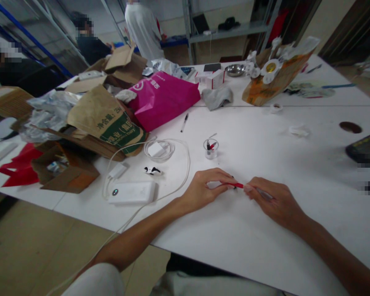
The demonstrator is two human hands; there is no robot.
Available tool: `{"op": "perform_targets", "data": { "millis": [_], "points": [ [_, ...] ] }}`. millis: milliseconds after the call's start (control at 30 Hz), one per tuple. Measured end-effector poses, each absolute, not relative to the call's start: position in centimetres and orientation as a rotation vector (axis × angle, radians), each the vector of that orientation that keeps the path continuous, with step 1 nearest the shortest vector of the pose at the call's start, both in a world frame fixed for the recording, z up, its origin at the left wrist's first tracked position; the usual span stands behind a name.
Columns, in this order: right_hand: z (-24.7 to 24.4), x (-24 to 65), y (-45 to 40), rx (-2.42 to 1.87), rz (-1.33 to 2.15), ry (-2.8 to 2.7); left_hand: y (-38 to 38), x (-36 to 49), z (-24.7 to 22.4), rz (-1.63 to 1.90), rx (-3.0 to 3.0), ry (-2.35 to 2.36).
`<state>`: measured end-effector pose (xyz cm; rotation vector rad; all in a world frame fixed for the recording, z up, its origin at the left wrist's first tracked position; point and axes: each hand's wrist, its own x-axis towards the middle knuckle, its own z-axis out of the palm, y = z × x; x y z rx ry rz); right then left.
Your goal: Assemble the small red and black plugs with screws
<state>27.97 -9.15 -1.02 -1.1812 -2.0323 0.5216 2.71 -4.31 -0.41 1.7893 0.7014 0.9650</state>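
Note:
A red pen (pixel 239 186) is held level between my two hands over the white table. The fingertips of my left hand (pixel 208 189) pinch its left end, where a small black part shows. My right hand (pixel 273 199) is closed round the other end, and a clear barrel shows between its fingers. Beyond my hands stands a small clear cup (pixel 211 149) with black and red pen parts in it. Farther back on the table lies a black and clear pen (pixel 184 122).
Left of my hands lie a white power bank (pixel 132 193), coiled cable, a white charger (pixel 156 150) and a black-and-white item (pixel 153 170). Behind are a magenta bag (pixel 166 98), a paper sack (pixel 106 119) and boxes. A tape roll (pixel 276 108) sits back right. People are at the far side.

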Motion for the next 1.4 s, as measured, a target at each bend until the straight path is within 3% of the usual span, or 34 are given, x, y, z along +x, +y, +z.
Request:
{"op": "perform_targets", "data": {
  "millis": [900, 1400],
  "points": [
    [-0.9, 27.8, -9.3, -1.221, 0.577, -1.991, -4.2, 2.4, -0.9, 0.997, 1.906, 0.754],
    [-0.9, 28.0, -9.4, -1.246, 0.776, -1.913, -4.1, 2.4, -0.7, 0.994, 2.101, 0.769]
  ]
}}
